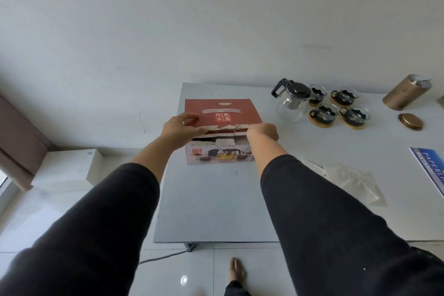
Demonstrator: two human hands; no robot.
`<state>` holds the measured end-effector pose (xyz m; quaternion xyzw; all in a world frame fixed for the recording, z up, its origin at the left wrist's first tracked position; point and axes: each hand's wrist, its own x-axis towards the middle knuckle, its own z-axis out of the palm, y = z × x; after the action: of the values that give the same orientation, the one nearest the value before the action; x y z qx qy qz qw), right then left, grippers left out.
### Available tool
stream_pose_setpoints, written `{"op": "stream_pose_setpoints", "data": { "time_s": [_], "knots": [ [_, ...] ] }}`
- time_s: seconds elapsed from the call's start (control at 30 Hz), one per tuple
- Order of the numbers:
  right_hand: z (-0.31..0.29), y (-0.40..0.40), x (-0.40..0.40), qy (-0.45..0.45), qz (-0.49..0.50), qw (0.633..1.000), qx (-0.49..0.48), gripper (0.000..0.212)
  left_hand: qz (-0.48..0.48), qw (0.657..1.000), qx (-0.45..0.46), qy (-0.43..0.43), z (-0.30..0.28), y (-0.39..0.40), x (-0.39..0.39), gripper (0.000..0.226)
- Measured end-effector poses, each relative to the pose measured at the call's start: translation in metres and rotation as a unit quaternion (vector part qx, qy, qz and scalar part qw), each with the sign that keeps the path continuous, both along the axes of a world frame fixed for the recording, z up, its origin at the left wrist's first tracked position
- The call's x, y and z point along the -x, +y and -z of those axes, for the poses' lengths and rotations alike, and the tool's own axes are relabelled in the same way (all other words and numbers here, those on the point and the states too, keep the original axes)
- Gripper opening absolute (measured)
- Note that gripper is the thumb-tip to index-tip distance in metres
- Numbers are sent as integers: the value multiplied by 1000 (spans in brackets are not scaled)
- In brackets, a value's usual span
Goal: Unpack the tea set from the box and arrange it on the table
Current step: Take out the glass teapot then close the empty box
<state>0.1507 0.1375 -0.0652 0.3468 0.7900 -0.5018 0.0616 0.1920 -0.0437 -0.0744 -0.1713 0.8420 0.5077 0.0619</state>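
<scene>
1. Head view: box [222, 132] sits on table [216, 199]. Left hand [179, 126] pinches the lid's torn front edge; right hand [263, 131], fingers curled, grips the same edge, likely to work the flap.
2. Teapot [290, 101] and four cups [338, 108] stand grouped well right of the box, apparently already unpacked.
3. Gold tin [406, 92] lies farther right.
</scene>
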Motion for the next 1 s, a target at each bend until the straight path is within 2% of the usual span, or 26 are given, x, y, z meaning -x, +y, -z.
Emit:
{"op": "stream_pose_setpoints", "data": {
  "time_s": [0.23, 0.33, 0.4, 0.53, 0.7, 0.83, 1.0],
  "knots": [
    [5, -2, -3, 28, -17, 996, -80, 32, 2, 998, 55, 14, 3, 4, -1, 54],
    [7, 0, -7, 38, -53, 992, -110, 41, -5, 997, 69, 22, 8, 4, 0, 52],
    [9, 0, -7, 50, -102, 985, -132, 35, -16, 996, 77, 29, 11, 4, 0, 51],
    [10, -6, -13, 46, -254, 943, -212, 16, -20, 997, 76, 27, 11, 5, -1, 50],
    [13, -7, -21, 63, -364, 875, -314, 1, -24, 997, 58, 36, 9, 8, -2, 47],
    [18, -6, -24, 91, -383, 844, -364, 18, -10, 997, 67, 28, 9, 8, -4, 39],
    [21, -6, -24, 124, -414, 804, -408, 26, -14, 996, 82, 26, 8, 11, -4, 36]
  ]
}}
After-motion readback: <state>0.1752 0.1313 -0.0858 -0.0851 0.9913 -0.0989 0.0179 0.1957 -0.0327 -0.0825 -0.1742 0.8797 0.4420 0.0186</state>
